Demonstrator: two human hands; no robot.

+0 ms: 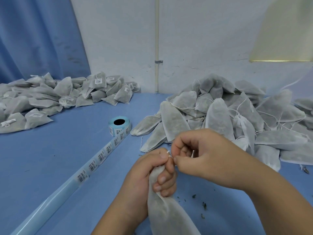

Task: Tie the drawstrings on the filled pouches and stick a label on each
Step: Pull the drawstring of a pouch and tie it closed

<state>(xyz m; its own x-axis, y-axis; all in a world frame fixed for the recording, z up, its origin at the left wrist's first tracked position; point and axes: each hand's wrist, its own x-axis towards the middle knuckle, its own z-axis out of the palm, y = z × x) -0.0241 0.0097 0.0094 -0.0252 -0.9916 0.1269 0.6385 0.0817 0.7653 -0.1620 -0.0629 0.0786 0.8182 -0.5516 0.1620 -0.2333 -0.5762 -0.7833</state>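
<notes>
- The counter (67,150) is blue, and 2 hands work at its near edge, close to the person.
- The left hand (149,173) holds 1 filled pouch (166,216) by its neck. Its fingers are curled tight round the bunched top.
- The pouch is white and thin, with dark stuff inside. It hangs down from the left hand toward the near edge, and its bottom goes out of view.
- The right hand (203,155) pinches the thin white string (169,154) right at the top of the pouch. Its other fingers are curled in.
- The 2 hands are very close together at the string.
- A roll of labels (119,123) stands near the middle of the counter. It is light blue with a dark hole.
- A strip of labels (94,164) runs from the roll toward the near left corner. Small white labels with black bars sit on it, and the near end of the strip is bare blue.
- A pile of labelled pouches (50,99) lies along the far left edge, by a blue curtain (37,36).
- A bigger pile of pouches (228,112) fills the right side of the counter, up to the white wall (203,39). Loose white strings trail from many of them.
- Small dark crumbs (204,206) lie on the counter near the right arm.
</notes>
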